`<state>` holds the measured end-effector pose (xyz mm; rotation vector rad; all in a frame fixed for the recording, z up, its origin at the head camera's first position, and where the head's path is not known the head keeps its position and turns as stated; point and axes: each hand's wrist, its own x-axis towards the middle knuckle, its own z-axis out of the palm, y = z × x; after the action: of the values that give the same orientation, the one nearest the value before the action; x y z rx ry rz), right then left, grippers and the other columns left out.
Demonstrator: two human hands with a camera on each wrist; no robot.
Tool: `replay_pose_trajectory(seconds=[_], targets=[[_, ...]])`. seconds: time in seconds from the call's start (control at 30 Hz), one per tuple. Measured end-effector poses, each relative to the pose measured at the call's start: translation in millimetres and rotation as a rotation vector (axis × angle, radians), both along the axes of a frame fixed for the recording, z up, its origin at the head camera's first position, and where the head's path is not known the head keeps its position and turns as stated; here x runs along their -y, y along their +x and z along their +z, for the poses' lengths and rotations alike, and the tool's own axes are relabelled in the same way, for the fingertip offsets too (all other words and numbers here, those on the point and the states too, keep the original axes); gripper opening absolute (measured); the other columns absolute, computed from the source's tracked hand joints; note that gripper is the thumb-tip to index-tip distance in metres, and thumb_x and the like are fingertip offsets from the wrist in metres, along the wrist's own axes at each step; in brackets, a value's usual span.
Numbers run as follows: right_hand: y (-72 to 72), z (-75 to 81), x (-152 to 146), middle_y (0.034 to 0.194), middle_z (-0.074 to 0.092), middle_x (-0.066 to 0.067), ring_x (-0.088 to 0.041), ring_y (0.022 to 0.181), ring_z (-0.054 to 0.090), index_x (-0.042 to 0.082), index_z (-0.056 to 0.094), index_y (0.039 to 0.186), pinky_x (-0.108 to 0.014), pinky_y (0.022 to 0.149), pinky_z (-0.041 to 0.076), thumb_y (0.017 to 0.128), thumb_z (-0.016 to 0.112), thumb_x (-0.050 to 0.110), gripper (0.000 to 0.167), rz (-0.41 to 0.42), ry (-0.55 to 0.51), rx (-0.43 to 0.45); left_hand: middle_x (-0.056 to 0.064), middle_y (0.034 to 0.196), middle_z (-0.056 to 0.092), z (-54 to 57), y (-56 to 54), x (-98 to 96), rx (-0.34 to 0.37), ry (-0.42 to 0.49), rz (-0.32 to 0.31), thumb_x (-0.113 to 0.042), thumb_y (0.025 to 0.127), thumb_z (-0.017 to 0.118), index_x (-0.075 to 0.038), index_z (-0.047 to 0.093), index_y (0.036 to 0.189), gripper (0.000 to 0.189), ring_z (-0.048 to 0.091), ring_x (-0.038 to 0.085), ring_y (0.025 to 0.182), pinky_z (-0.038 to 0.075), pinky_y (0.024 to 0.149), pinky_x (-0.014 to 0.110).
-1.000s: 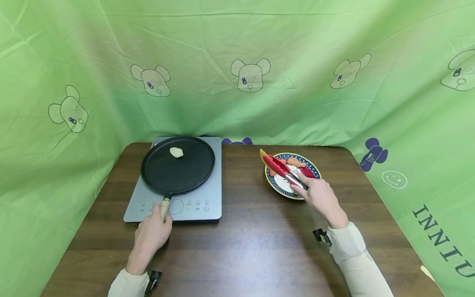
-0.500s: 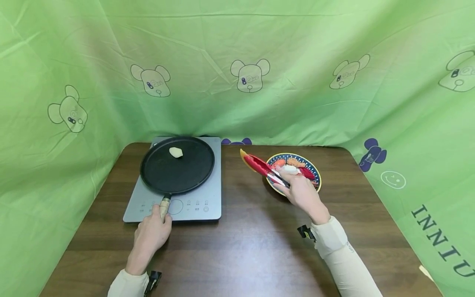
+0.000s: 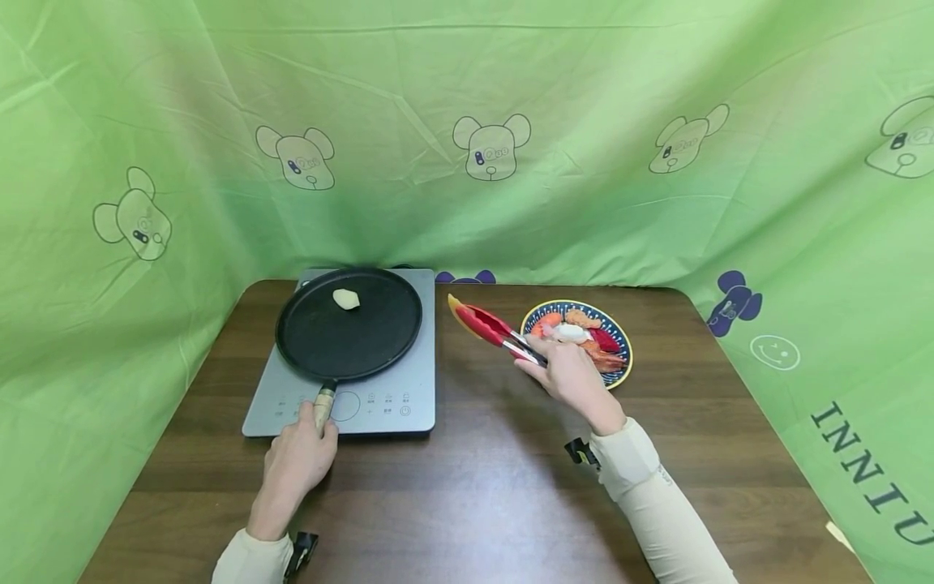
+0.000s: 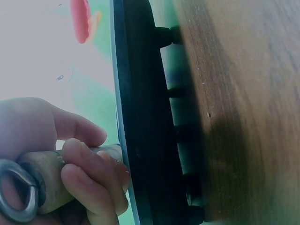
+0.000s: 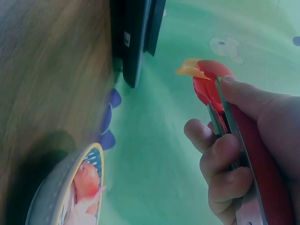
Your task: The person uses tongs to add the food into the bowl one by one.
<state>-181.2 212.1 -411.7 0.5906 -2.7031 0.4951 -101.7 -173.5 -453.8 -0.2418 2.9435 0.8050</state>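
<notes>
My left hand (image 3: 302, 456) grips the pale handle (image 3: 324, 408) of a flat black frying pan (image 3: 353, 345). Fingers curl round that handle in the left wrist view, near a metal ring (image 4: 29, 197) at its end. One pale, leaf-shaped piece of food (image 3: 346, 299) lies toward the pan's far side. My right hand (image 3: 572, 375) holds red-tipped tongs (image 3: 487, 324), fingers and thumb wrapped about their arms. Pinched at the tongs' tip is a yellow-orange piece (image 5: 189, 68), up off the table between plate and pan.
Under the pan is a grey induction cooktop (image 3: 419, 405). A blue-patterned, yellow-rimmed dish (image 3: 625, 334) beside my right hand holds several food pieces, including a red one (image 3: 604, 341) and a white one (image 3: 571, 333). A green printed curtain (image 3: 409, 211) hangs behind the wooden table (image 3: 467, 487).
My right hand has moved left with the tongs and the yellow-orange piece, from over the dish toward the pan. More of the dish shows. My left hand stays on the handle.
</notes>
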Motion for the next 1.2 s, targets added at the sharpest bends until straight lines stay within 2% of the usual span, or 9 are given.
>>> replay_pose_trajectory(seconds=[0.23, 0.43, 0.63, 0.83, 1.0, 1.2], targets=[[-2.7, 1.9, 11, 0.075, 0.059, -0.006, -0.018, 0.056, 0.048, 0.009, 0.065, 0.121, -0.037, 0.053, 0.042, 0.085, 0.070, 0.035, 0.045, 0.024, -0.014, 0.027, 0.016, 0.070, 0.050, 0.5, -0.1, -0.5, 0.003, -0.004, 0.002, -0.028, 0.094, 0.042, 0.004, 0.036, 0.118, 0.040, 0.047, 0.027, 0.051, 0.035, 0.045, 0.039], [-5.6, 3.7, 23, 0.067, 0.054, -0.002, -0.015, 0.052, 0.045, 0.009, 0.066, 0.119, -0.033, 0.047, 0.039, 0.085, 0.070, 0.034, 0.042, 0.048, -0.015, 0.011, 0.017, 0.071, 0.050, 0.6, -1.2, -0.3, 0.012, -0.008, 0.005, -0.028, 0.094, 0.041, 0.004, 0.034, 0.121, 0.042, 0.047, 0.028, 0.053, 0.036, 0.046, 0.040], [-8.4, 4.8, 34, 0.066, 0.060, -0.006, -0.013, 0.048, 0.044, 0.007, 0.065, 0.121, -0.032, 0.045, 0.037, 0.085, 0.070, 0.035, 0.046, 0.066, 0.007, -0.005, 0.016, 0.071, 0.050, -1.1, -1.3, 0.3, 0.011, -0.010, 0.013, -0.028, 0.094, 0.041, 0.003, 0.035, 0.120, 0.041, 0.047, 0.027, 0.052, 0.036, 0.046, 0.039], [-10.1, 6.1, 46, 0.059, 0.049, 0.001, -0.013, 0.048, 0.043, 0.010, 0.065, 0.120, -0.031, 0.045, 0.038, 0.085, 0.070, 0.033, 0.042, 0.095, -0.008, 0.026, 0.016, 0.071, 0.051, -2.0, -1.0, 0.4, 0.008, -0.002, 0.016, -0.027, 0.093, 0.042, 0.003, 0.035, 0.120, 0.041, 0.047, 0.027, 0.052, 0.036, 0.046, 0.038], [-12.8, 8.2, 56, 0.061, 0.052, 0.000, -0.013, 0.049, 0.044, 0.012, 0.066, 0.116, -0.031, 0.045, 0.038, 0.085, 0.070, 0.033, 0.038, 0.120, 0.000, 0.002, 0.017, 0.071, 0.052, -0.8, -1.0, 1.6, -0.014, -0.002, 0.010, -0.028, 0.093, 0.043, 0.003, 0.036, 0.119, 0.041, 0.047, 0.028, 0.053, 0.036, 0.046, 0.040], [-16.4, 11.4, 70, 0.065, 0.056, 0.002, -0.012, 0.051, 0.047, 0.016, 0.066, 0.114, -0.030, 0.047, 0.040, 0.087, 0.067, 0.037, 0.033, 0.147, 0.024, 0.021, 0.014, 0.069, 0.051, -2.1, -0.7, 1.2, -0.011, 0.005, 0.013, -0.029, 0.093, 0.046, 0.003, 0.036, 0.118, 0.041, 0.047, 0.027, 0.051, 0.036, 0.045, 0.039]])
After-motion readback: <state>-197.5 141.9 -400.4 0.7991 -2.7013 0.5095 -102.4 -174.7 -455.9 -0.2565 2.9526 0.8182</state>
